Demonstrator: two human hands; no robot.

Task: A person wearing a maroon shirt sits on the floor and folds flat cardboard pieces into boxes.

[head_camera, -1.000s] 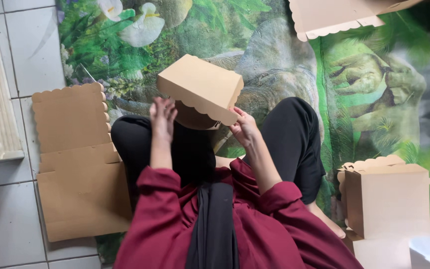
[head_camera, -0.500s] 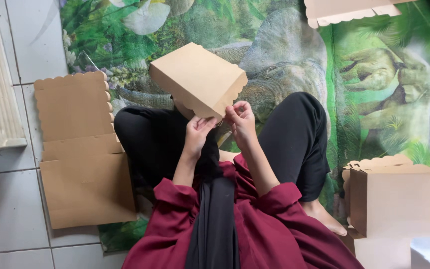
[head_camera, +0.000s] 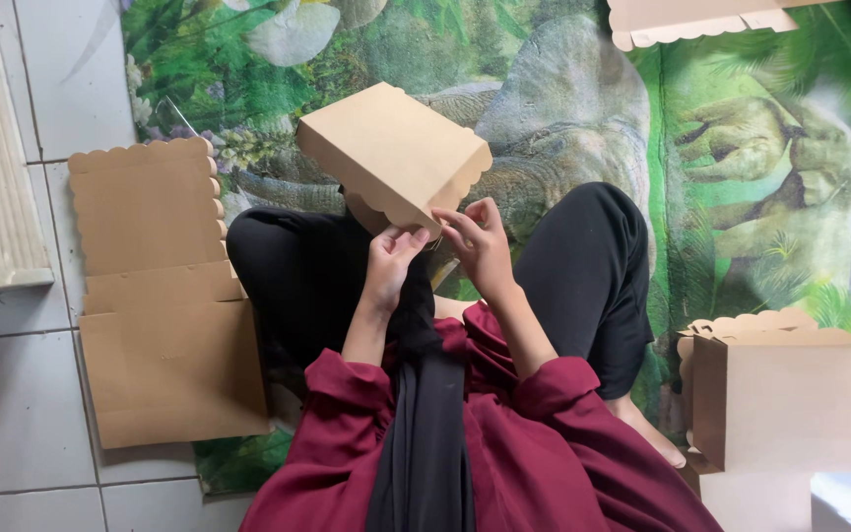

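Observation:
A brown cardboard box (head_camera: 391, 153) with scalloped flap edges is tilted up over my lap. My left hand (head_camera: 393, 258) pinches its lower near corner from below. Close beside it, my right hand (head_camera: 480, 241) has its fingertips on the same scalloped edge at the box's near right corner. I sit cross-legged in black trousers and dark red sleeves on a printed mat.
A stack of flat, unfolded brown box blanks (head_camera: 155, 296) lies on the tile floor at my left. A folded brown box (head_camera: 775, 394) stands at my right. Another scalloped blank (head_camera: 701, 20) lies at the top right. The green dinosaur-print mat (head_camera: 741, 167) covers the floor ahead.
My left hand has come down from the box's left side to its lower near corner, next to my right hand. The box has turned and tilted slightly.

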